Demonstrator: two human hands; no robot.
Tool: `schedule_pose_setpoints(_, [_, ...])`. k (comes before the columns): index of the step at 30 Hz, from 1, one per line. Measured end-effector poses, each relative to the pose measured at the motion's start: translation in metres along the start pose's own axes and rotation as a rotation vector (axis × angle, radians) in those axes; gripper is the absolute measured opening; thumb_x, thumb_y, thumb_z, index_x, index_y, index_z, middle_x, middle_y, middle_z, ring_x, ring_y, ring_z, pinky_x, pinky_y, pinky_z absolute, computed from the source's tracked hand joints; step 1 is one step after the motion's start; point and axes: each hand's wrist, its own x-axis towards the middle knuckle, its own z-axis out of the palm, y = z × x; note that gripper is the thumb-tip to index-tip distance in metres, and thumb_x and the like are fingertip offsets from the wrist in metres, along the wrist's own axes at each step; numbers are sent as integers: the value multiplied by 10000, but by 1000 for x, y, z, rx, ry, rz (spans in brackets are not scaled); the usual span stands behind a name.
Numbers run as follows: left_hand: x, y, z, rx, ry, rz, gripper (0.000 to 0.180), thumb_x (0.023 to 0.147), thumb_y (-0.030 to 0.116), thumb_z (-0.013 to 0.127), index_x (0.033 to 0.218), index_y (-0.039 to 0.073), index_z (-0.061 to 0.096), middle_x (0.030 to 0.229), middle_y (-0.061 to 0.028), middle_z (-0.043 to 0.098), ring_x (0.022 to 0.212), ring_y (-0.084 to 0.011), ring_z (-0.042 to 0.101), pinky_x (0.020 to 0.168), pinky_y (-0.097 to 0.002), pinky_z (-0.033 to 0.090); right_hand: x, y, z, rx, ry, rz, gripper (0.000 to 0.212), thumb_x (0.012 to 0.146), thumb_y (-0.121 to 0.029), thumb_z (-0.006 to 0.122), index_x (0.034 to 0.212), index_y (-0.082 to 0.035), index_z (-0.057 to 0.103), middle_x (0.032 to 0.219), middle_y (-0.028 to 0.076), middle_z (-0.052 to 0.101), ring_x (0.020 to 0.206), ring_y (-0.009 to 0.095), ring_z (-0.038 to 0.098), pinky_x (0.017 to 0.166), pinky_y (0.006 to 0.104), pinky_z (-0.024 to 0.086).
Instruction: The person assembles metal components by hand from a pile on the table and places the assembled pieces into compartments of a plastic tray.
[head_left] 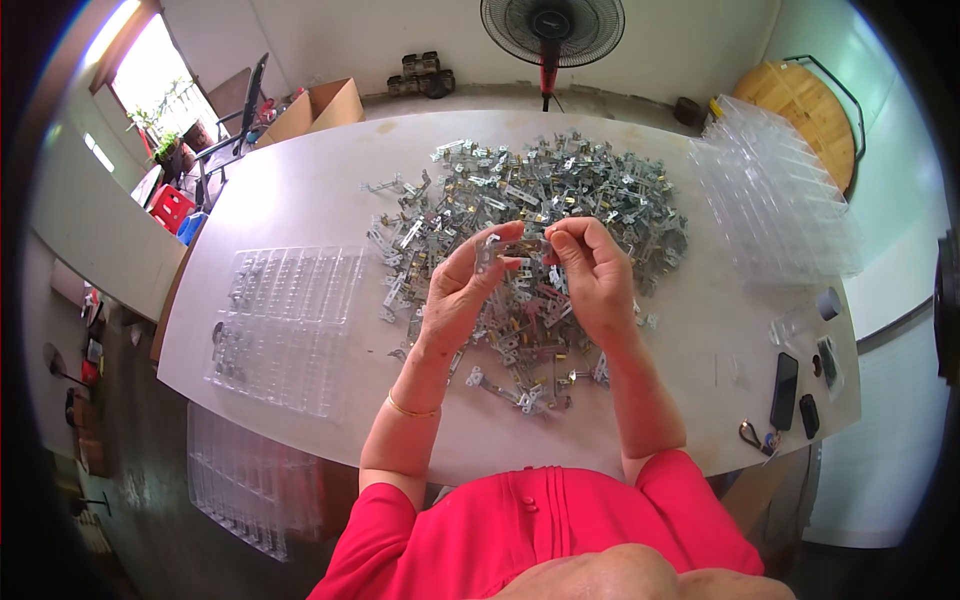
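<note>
Over the near middle of a big heap of small silvery metal brackets (640,205), some with brass-coloured bits, I hold one metal bracket (515,248) up between both hands. My left hand (462,285) grips its left end between thumb and fingers. At the other end, the thumb and fingertips of my right hand (597,275) are pinched on the bracket. Its fine details are too small to make out. Left of the heap lie clear plastic trays (300,335) with rows of compartments; several metal pieces sit in their left compartments.
A pale table (410,132) carries everything. Stacked clear trays (770,190) stand at the far right. Near the right edge lie a phone (785,390), a key ring (768,440) and a tape roll (829,303). More trays (250,480) are below the left edge. A fan (552,30) stands behind.
</note>
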Motion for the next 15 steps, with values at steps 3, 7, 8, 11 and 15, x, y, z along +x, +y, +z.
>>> schedule_pose_setpoints(3, [0, -2, -4, 12, 0, 14, 292, 1053, 176, 530, 1291, 22, 598, 1345, -130, 613, 1260, -198, 562, 1020, -364, 483, -4, 7, 3, -8, -48, 31, 88, 1013, -109, 604, 1041, -29, 628, 928, 27, 621, 812, 79, 594, 703, 240, 491])
schedule_pose_setpoints(7, [2, -8, -5, -95, 74, 24, 223, 1072, 198, 491, 1143, 24, 611, 1175, -132, 689, 1125, -198, 639, 975, -367, 500, -2, 12, 7, -231, 2, -194, 82, 1006, -123, 620, 1030, -48, 640, 850, 15, 628, 791, 49, 576, 653, 224, 462])
schedule_pose_setpoints(8, [2, -7, -6, -94, 73, 24, 223, 1072, 198, 491, 1143, 24, 611, 1175, -132, 689, 1125, -198, 639, 975, -367, 500, -3, 8, 7, -230, 3, -194, 82, 1006, -123, 620, 1030, -48, 640, 850, 15, 628, 791, 49, 576, 653, 224, 462])
schedule_pose_setpoints(11, [-1, -2, -8, -58, 65, -79, 221, 1078, 216, 478, 1026, 36, 593, 951, -97, 703, 881, -176, 678, 822, -330, 534, -6, -10, 5, -43, -71, 97, 85, 995, -133, 640, 1028, -55, 652, 765, 13, 624, 685, 43, 539, 595, 223, 444])
schedule_pose_setpoints(15, [-2, -3, -3, -151, 96, -226, 221, 1073, 231, 496, 946, 60, 553, 777, -42, 611, 642, -128, 590, 582, -257, 478, -8, -14, 7, -221, -119, -57, 115, 970, -158, 682, 1043, -70, 666, 729, 45, 639, 584, 61, 497, 550, 240, 439])
